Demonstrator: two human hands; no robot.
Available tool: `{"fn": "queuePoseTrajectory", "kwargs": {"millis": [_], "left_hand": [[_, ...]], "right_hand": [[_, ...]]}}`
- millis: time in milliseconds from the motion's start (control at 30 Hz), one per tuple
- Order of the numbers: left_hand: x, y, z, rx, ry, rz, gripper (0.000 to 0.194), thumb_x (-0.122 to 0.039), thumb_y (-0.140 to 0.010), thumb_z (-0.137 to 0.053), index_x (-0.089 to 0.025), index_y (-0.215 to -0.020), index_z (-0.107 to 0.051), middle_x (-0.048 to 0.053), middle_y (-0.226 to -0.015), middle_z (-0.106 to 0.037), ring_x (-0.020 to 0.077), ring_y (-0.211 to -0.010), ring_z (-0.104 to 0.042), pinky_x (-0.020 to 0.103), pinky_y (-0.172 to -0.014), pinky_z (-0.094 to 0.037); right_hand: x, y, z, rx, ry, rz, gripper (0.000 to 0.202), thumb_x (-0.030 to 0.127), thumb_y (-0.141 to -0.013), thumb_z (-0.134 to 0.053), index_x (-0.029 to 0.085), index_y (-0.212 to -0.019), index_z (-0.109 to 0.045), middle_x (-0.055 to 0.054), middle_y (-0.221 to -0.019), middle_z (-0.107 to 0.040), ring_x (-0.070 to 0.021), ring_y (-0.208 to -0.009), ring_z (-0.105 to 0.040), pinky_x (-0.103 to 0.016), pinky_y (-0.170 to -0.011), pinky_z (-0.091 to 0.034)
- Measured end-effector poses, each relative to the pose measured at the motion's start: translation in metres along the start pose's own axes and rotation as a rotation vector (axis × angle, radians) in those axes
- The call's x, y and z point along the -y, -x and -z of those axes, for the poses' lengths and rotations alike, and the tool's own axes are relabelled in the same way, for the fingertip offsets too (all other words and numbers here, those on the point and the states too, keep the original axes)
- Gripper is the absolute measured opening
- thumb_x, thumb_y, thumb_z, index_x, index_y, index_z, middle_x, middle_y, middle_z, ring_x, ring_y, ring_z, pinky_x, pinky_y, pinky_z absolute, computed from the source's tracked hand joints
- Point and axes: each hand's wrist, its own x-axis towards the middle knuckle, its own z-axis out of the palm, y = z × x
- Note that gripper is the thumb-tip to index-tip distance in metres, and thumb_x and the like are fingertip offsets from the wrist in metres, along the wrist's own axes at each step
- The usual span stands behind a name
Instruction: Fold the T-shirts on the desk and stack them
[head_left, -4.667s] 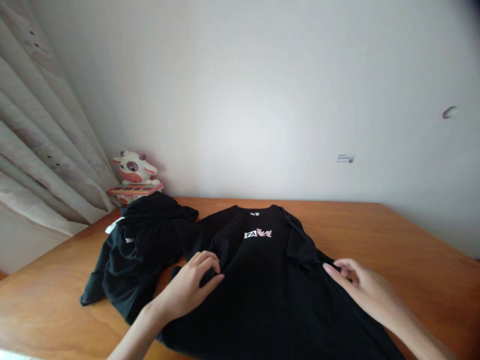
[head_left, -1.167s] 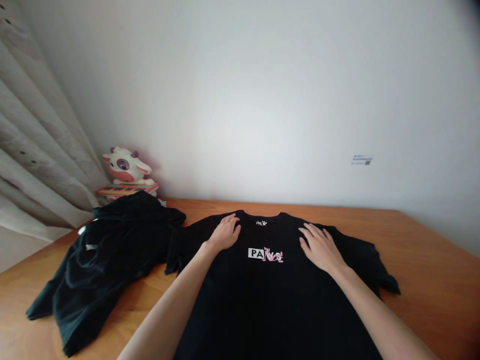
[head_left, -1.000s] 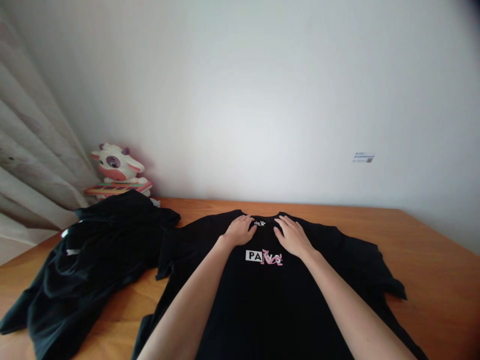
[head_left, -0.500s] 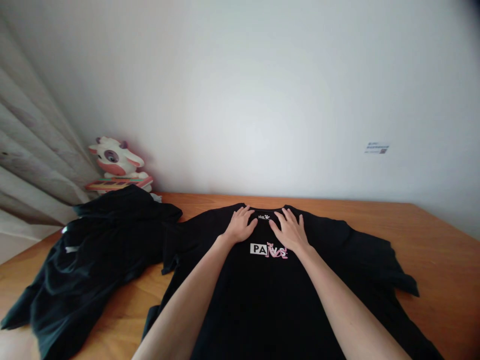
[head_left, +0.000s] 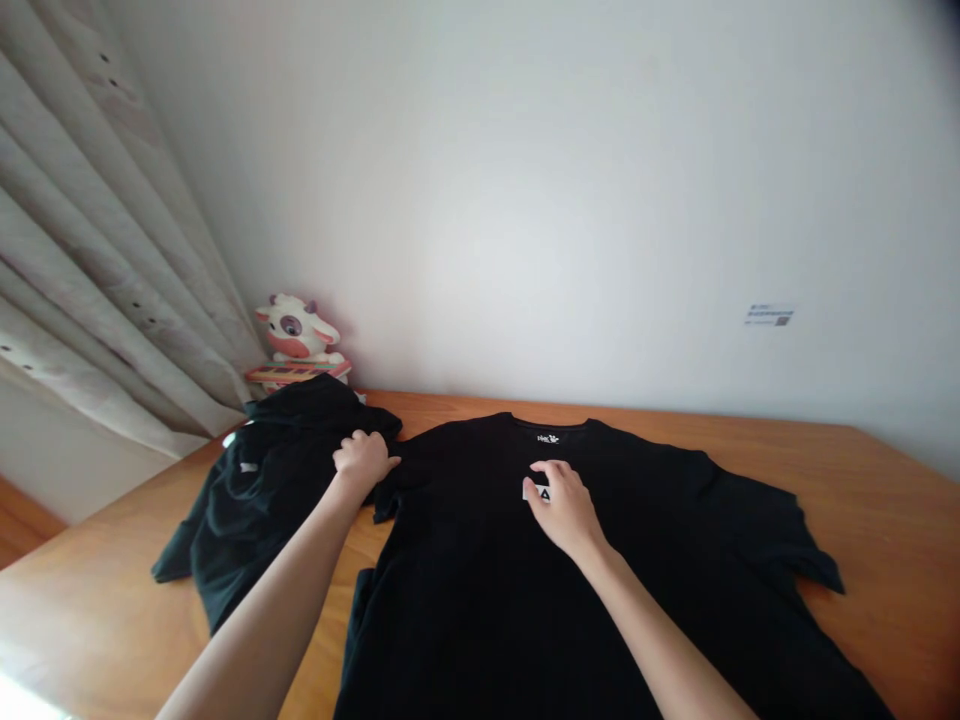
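Note:
A black short-sleeved T-shirt (head_left: 480,570) lies spread face up, its neckline towards the wall and a small white print inside the collar. My right hand (head_left: 566,505) is over its chest, fingers bent and apart, holding nothing and covering most of the white and pink print. At the shirt's left sleeve, where it meets a heap of dark clothing (head_left: 259,510), my left hand (head_left: 364,458) has its fingers curled in and the thumb pointing right. Whatever those fingers grip, if anything, is hidden.
The wooden table (head_left: 900,530) runs back to a pale wall. A toy cow with a keyboard (head_left: 300,335) stands behind the heap, beside a light curtain (head_left: 112,250). A small printed label (head_left: 770,315) is on the wall at right.
My left hand has left the collar and gone left to the sleeve, its fingers curling. My right hand has drawn back from the collar onto the chest print. The view has turned left.

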Motion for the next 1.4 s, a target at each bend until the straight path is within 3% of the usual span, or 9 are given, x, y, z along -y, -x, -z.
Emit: {"fn": "queuePoseTrajectory", "kwargs": {"millis": [200, 300, 400, 500, 633, 800, 900, 1033, 1400], "left_hand": [[-0.011, -0.001, 0.001, -0.088, 0.179, -0.123, 0.036, -0.039, -0.097, -0.050, -0.023, -0.128, -0.058, 0.013, -0.123, -0.072, 0.0291, -0.111, -0.070, 0.036, -0.088, -0.054], [-0.018, 0.001, 0.012, -0.163, 0.247, -0.171, 0.036, -0.039, -0.100, -0.045, -0.023, -0.132, -0.054, 0.011, -0.128, -0.071, 0.0289, -0.113, -0.069, 0.036, -0.091, -0.054], [-0.030, 0.010, 0.025, -0.222, 0.298, -0.262, 0.033, -0.038, -0.102, -0.044, -0.028, -0.131, -0.056, 0.005, -0.131, -0.071, 0.0265, -0.115, -0.069, 0.035, -0.095, -0.052], [-0.048, 0.033, 0.027, -0.213, 0.407, -0.542, 0.030, -0.033, -0.101, -0.045, -0.029, -0.126, -0.061, 0.003, -0.127, -0.073, 0.0233, -0.117, -0.068, 0.033, -0.101, -0.050], [-0.060, 0.083, 0.009, -0.091, 0.384, -0.979, 0.037, -0.029, -0.096, -0.050, -0.025, -0.131, -0.062, 0.007, -0.142, -0.063, 0.0232, -0.131, -0.058, 0.034, -0.112, -0.044], [-0.041, 0.126, -0.016, -0.130, 0.132, -0.691, 0.067, -0.031, -0.081, -0.068, -0.024, -0.145, -0.050, 0.016, -0.148, -0.053, 0.0386, -0.130, -0.053, 0.052, -0.106, -0.045], [-0.030, 0.132, -0.025, -0.079, 0.128, -0.543, 0.062, -0.024, -0.085, -0.061, -0.022, -0.145, -0.048, 0.016, -0.137, -0.059, 0.0342, -0.120, -0.059, 0.044, -0.098, -0.051], [-0.025, 0.133, -0.033, -0.117, 0.210, -0.650, 0.053, -0.022, -0.088, -0.055, -0.024, -0.141, -0.051, 0.012, -0.135, -0.059, 0.0277, -0.120, -0.058, 0.038, -0.101, -0.049], [-0.013, 0.113, -0.050, -0.224, 0.234, -0.741, 0.040, -0.001, -0.079, -0.051, -0.023, -0.109, -0.067, 0.007, -0.109, -0.065, 0.0238, -0.103, -0.059, 0.036, -0.092, -0.050]], "right_hand": [[0.077, 0.036, -0.017, 0.291, -0.125, 0.467, 0.055, 0.046, -0.099, -0.048, 0.021, -0.147, -0.051, -0.012, -0.160, -0.043, -0.0282, -0.148, -0.035, -0.051, -0.123, -0.024], [0.103, 0.040, -0.029, 0.470, -0.134, 0.503, 0.063, 0.053, -0.098, -0.045, 0.021, -0.153, -0.043, -0.013, -0.165, -0.034, -0.0310, -0.154, -0.023, -0.063, -0.123, -0.008], [0.113, 0.033, -0.042, 0.556, -0.319, 0.400, 0.053, 0.056, -0.091, -0.058, 0.023, -0.131, -0.065, -0.014, -0.153, -0.052, -0.0339, -0.149, -0.034, -0.065, -0.122, -0.008], [0.105, 0.018, -0.052, 0.388, -0.619, 0.120, 0.035, 0.052, -0.091, -0.057, 0.024, -0.105, -0.072, -0.009, -0.126, -0.072, -0.0279, -0.128, -0.060, -0.050, -0.117, -0.034], [0.071, -0.009, -0.057, 0.206, -0.702, -0.204, 0.057, 0.045, -0.104, -0.011, 0.020, -0.132, -0.054, -0.014, -0.120, -0.072, -0.0218, -0.103, -0.073, -0.039, -0.086, -0.060], [0.037, -0.022, -0.060, 0.095, -0.704, -0.425, 0.069, 0.063, -0.097, -0.028, 0.018, -0.149, -0.036, -0.021, -0.124, -0.067, -0.0275, -0.096, -0.074, -0.038, -0.061, -0.064], [0.034, -0.021, -0.065, 0.055, -0.706, -0.403, 0.068, 0.055, -0.088, -0.054, 0.022, -0.146, -0.043, -0.018, -0.131, -0.065, -0.0262, -0.090, -0.074, -0.037, -0.059, -0.064], [0.032, -0.026, -0.064, -0.012, -0.712, -0.260, 0.041, 0.039, -0.083, -0.057, 0.024, -0.119, -0.067, -0.009, -0.119, -0.072, -0.0225, -0.083, -0.072, -0.036, -0.067, -0.062], [-0.005, -0.022, -0.059, -0.196, -0.604, -0.202, 0.037, 0.039, -0.082, -0.052, 0.021, -0.106, -0.072, -0.003, -0.078, -0.073, -0.0195, -0.055, -0.064, -0.035, -0.063, -0.053]]}}
